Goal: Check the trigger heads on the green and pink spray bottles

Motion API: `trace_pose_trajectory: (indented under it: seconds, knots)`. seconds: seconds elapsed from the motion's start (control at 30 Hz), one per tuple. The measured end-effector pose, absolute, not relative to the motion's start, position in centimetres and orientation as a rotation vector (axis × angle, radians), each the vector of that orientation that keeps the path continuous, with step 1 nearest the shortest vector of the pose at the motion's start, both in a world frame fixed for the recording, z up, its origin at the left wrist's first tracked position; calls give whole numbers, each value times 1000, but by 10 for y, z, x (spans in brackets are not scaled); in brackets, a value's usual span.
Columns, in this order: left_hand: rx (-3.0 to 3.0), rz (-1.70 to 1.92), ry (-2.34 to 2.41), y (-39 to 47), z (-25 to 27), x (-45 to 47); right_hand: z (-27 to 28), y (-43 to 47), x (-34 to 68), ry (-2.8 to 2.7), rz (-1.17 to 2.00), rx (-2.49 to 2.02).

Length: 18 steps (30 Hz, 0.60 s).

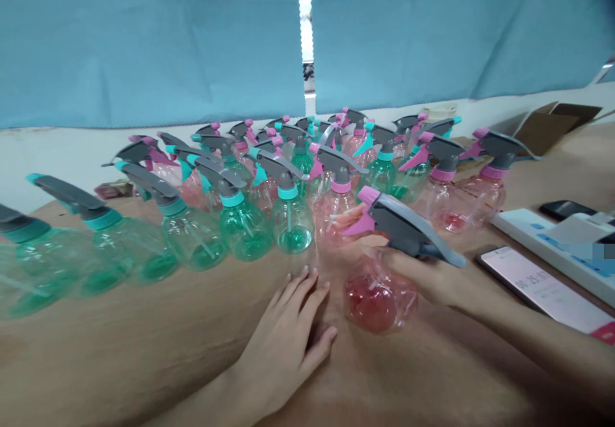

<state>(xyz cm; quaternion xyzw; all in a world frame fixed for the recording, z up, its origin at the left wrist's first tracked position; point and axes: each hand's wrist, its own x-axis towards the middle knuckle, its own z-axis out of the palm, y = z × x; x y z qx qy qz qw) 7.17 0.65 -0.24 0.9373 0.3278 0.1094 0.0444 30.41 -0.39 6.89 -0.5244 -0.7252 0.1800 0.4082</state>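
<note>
My left hand (281, 340) rests on the table, palm down with the fingers stretched out, holding nothing. A clear pink spray bottle (379, 299) with a grey and pink trigger head leans to one side just right of it. Behind that bottle's neck is my right hand (368, 244), gripping it; its fingers reach out to the left and the bottle hides part of the hand. Beyond my fingertips stand a green spray bottle (292, 225) with a turquoise collar and another pink spray bottle (331, 212).
Several green spray bottles (189, 241) line the left, with more pink and green ones behind. At the right lie a phone (542, 286) showing a timer, a white strip-like box (562, 254) and a black object (567, 210). An open cardboard box (548, 129) stands behind; a blue curtain (144, 42) hangs at the back.
</note>
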Motion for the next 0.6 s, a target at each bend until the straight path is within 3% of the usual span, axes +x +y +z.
trace_pose_trajectory:
  seconds: [0.6]
  knots:
    - [2875, 291, 996, 7, -1, 72, 77, 1, 295, -1734, 650, -1156]
